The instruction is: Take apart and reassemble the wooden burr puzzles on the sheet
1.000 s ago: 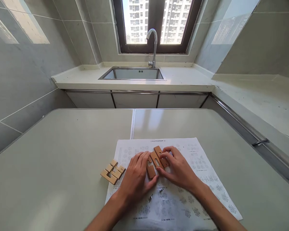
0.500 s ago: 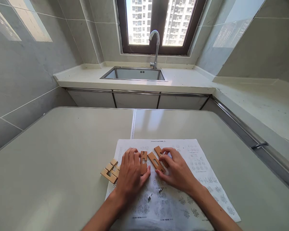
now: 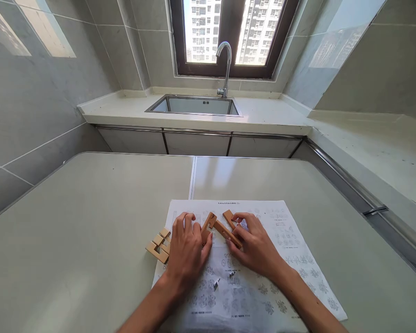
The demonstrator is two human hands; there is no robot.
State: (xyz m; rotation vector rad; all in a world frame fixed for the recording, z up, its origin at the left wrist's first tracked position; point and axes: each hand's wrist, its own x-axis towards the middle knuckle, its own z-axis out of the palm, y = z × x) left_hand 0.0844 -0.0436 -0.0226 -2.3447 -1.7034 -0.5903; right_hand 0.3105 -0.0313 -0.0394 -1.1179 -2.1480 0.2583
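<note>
My left hand (image 3: 190, 240) is closed around the lower end of a notched wooden puzzle piece (image 3: 210, 221), tilted with its top to the right. Between thumb and fingers, my right hand (image 3: 251, 238) grips a longer wooden piece (image 3: 225, 231), which lies slanted on its side. The upper ends of the two held pieces meet or nearly meet. Another wooden piece (image 3: 228, 215) rests just behind my right fingertips, partly hidden by them. Left of my left hand sits a cluster of paler wooden pieces (image 3: 158, 249), partly covered by that hand.
Under the hands lies a printed sheet (image 3: 280, 277) with small diagrams and a couple of torn spots. It rests on a pale table (image 3: 90, 208) with a seam (image 3: 192, 178). Beyond stand a counter with a sink (image 3: 194, 106), a faucet (image 3: 227, 69) and a window.
The left piece has tipped from upright to leaning right. The right piece has rolled from its slotted face onto its side, and their upper ends have come closer together.
</note>
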